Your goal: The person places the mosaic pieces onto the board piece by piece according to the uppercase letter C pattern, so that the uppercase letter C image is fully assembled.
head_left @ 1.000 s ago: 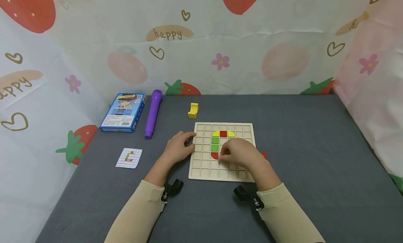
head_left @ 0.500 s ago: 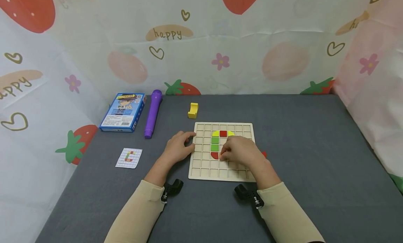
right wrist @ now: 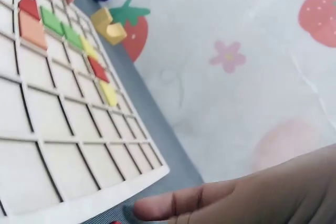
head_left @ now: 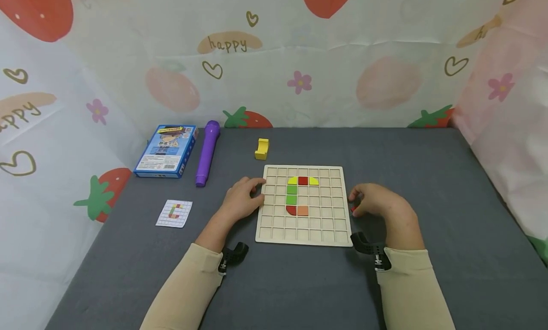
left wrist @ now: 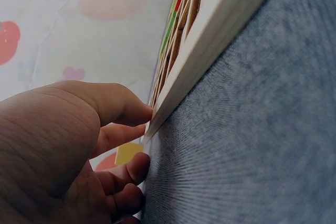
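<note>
Head view alone: right hand fingers curled over a red piece beside the grid board; left fingers relaxed against its edge.

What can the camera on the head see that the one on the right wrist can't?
Only the head view shows the blue box, the card, both sleeves, and the left hand resting on the board's left edge. Only the right wrist view shows a right fingertip beside the board's corner from close up. Both show the board, its coloured tiles, the yellow block and the purple pen.
</note>
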{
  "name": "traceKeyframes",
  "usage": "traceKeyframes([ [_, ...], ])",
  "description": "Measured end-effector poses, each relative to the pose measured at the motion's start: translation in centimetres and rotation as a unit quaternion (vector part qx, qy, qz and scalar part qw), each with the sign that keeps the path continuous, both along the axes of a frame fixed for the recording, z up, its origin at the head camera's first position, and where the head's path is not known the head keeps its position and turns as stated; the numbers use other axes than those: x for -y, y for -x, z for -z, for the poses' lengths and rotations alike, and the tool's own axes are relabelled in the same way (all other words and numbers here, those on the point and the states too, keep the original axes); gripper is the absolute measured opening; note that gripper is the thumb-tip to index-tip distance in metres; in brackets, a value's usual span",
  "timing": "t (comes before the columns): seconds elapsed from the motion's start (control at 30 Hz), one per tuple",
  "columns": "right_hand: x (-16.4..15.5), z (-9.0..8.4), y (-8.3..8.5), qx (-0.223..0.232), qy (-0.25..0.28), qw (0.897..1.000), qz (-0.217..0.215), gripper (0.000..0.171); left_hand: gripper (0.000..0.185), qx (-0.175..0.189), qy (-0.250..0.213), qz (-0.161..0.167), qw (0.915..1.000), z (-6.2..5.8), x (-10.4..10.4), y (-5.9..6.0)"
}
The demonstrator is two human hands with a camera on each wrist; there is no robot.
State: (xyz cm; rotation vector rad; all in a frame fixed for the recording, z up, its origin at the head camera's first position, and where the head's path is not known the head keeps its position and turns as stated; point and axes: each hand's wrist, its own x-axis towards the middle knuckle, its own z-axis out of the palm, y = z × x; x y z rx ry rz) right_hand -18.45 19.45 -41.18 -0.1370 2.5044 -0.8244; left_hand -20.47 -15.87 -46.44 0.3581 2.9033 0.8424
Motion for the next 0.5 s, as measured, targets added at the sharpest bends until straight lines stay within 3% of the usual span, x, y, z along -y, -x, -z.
traceKeyframes([
  [0.1, -0.3, 0.6, 0.2, 0.009, -0.009, 1.0, -0.006, 0.025, 0.048, -0.001, 0.0, 0.001, 1.0, 0.0, 0.1, 0.0],
  [0.27, -0.6, 1.5, 0.7, -0.042, -0.001, 0.999, -0.007, 0.015, 0.048, -0.001, -0.005, 0.001, 1.0, 0.0, 0.1, -0.1],
  [0.5, -0.7, 1.2, 0.9, -0.089, 0.008, 0.996, 0.012, 0.025, 0.048, -0.002, -0.008, 0.002, 1.0, 0.0, 0.1, 0.0],
])
